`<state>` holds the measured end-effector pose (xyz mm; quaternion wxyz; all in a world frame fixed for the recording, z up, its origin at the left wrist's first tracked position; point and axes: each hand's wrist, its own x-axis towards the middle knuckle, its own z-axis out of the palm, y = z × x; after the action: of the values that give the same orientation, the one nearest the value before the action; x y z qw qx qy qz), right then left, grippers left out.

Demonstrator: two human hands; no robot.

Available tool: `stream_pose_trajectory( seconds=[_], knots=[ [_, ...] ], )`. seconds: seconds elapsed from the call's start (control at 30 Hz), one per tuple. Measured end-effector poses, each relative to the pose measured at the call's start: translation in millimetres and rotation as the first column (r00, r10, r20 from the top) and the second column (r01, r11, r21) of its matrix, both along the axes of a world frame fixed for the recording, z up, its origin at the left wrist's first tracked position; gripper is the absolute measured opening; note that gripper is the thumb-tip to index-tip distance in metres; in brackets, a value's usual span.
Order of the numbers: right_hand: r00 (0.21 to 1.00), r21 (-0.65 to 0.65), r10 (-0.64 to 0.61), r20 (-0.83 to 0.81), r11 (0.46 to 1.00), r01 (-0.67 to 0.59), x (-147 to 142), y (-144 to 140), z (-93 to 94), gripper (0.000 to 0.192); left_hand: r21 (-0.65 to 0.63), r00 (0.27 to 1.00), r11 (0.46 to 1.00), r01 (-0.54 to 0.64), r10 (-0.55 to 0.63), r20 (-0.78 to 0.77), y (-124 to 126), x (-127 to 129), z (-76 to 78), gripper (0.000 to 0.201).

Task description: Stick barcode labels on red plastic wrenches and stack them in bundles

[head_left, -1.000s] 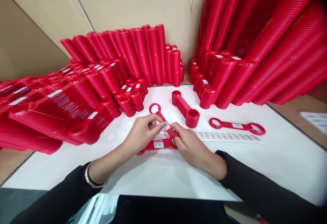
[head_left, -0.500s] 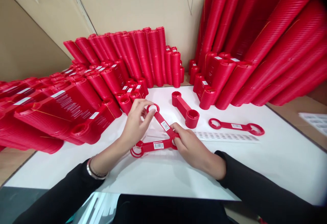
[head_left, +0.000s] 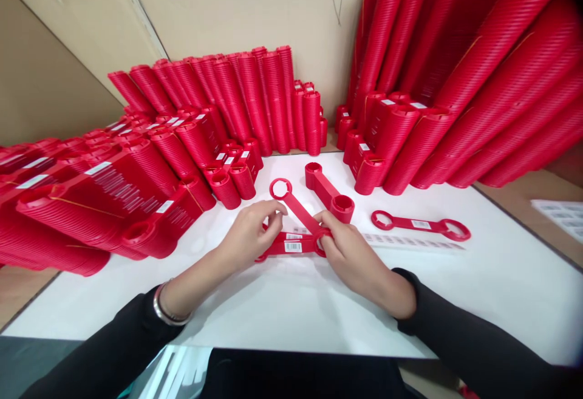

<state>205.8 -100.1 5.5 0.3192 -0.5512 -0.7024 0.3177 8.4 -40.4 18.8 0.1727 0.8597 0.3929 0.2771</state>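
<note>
Two flat red wrenches lie on the white table (head_left: 255, 320) between the hands, joined at one end so they make a V shape. The labelled wrench (head_left: 291, 245) has a white barcode sticker on its top face. Its long side runs straight across, from the left hand (head_left: 248, 235) to the right hand (head_left: 353, 253). The left hand's fingers curl closed around its left end, likely to keep it from sliding. The right hand pinches the spot where the two ring ends meet, so both pieces stay stacked there.

The angled wrench (head_left: 298, 208) starts at that pinched spot and points away from the right hand, up and to the left, with its open ring (head_left: 280, 189) farthest out. No hand touches that far ring. I cannot tell if this one has a sticker, because the fingers hide part of it.

Just past the right hand stands a small pile of wrenches (head_left: 328, 192) (maybe several thick). Out to the right of the right hand a single wrench (head_left: 419, 225) lies flat with a sticker on it, and a sheet of barcode labels (head_left: 405, 242) lies just beside it, nearer the person. Big red stacks (head_left: 237, 101) of the same parts lean against the wall, beyond both hands.
</note>
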Motion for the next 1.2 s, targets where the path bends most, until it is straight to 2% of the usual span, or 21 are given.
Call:
stream_pose_trajectory(
  seconds=[0.13, 0.33, 0.67, 0.9, 1.03, 1.13, 1.2],
  knots=[
    [0.998, -0.045, 0.008, 0.069, 0.999, -0.005, -2, 0, -0.8, 0.022, -0.038, 0.974, 0.998, 0.051, -0.058, -0.219, -1, 5, -5.8, 0.02],
    [0.994, -0.069, 0.024, 0.107, 0.997, -0.016, -2, -1, -1.0, 0.028, -0.165, 0.951, 0.978, 0.128, -0.168, -0.26, -1, 4, -8.7, 0.024],
    [0.992, -0.089, 0.044, 0.121, 0.995, -0.034, -3, 0, -1.6, 0.028, -0.203, 0.939, 0.979, 0.005, -0.074, -0.335, -3, 9, -3.7, 0.014],
    [0.993, -0.077, 0.05, 0.105, 0.996, -0.042, -2, 1, -3.8, 0.026, -0.206, 0.954, 0.979, 0.013, -0.074, -0.292, -3, 9, -4.1, 0.014],
    [0.994, -0.063, 0.043, 0.101, 0.997, -0.037, -3, 1, -5.2, 0.023, -0.211, 0.969, 0.977, 0.021, -0.072, -0.235, -6, 7, 0.7, 0.016],
    [0.993, -0.053, 0.043, 0.109, 0.998, -0.038, -3, 1, -6.6, 0.019, -0.286, 0.989, 0.958, 0.037, -0.076, -0.127, -6, 4, 7.2, 0.017],
    [0.991, -0.048, 0.04, 0.125, 0.998, -0.034, -4, 0, -7.2, 0.016, -0.383, 0.999, 0.923, 0.041, -0.048, -0.009, -6, 3, 11.3, 0.02]
  ],
)
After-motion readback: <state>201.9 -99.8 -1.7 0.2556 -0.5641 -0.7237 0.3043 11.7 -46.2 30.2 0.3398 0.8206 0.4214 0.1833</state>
